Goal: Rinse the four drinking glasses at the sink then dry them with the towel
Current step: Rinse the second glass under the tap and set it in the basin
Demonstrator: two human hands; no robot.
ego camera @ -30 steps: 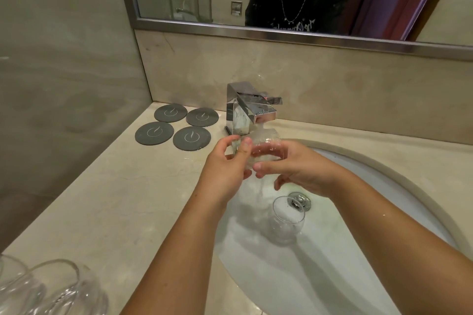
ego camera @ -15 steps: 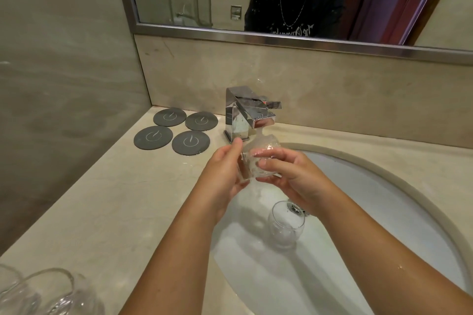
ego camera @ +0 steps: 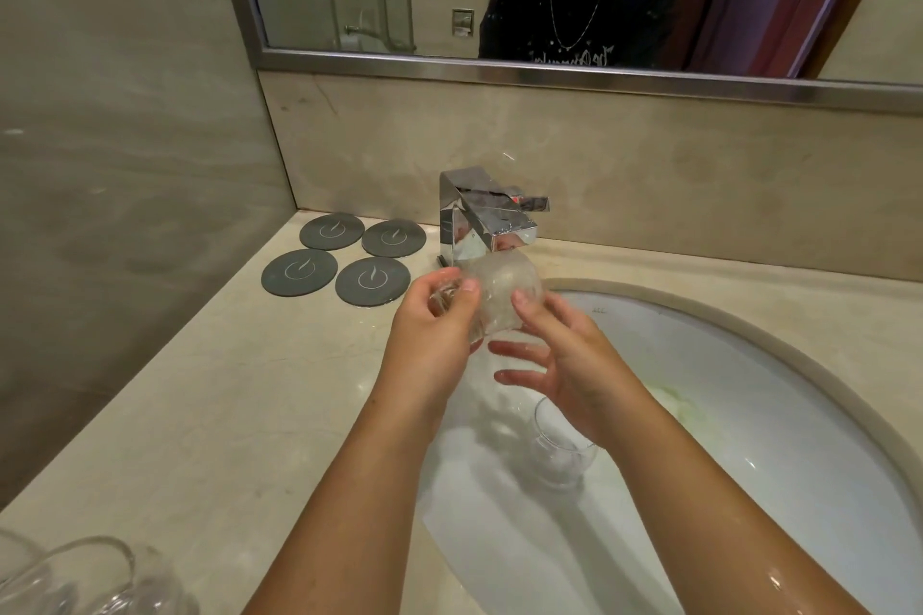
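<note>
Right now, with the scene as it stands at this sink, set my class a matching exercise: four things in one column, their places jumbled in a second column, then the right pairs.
Things
1. held glass
2. lone glass
3. coasters
4. spare glasses

Places
A. near left corner of the counter
B. just below the faucet spout
C. standing in the basin
D. on the counter, left of the faucet

Pairs: 1-B, 2-C, 3-D, 4-A
</note>
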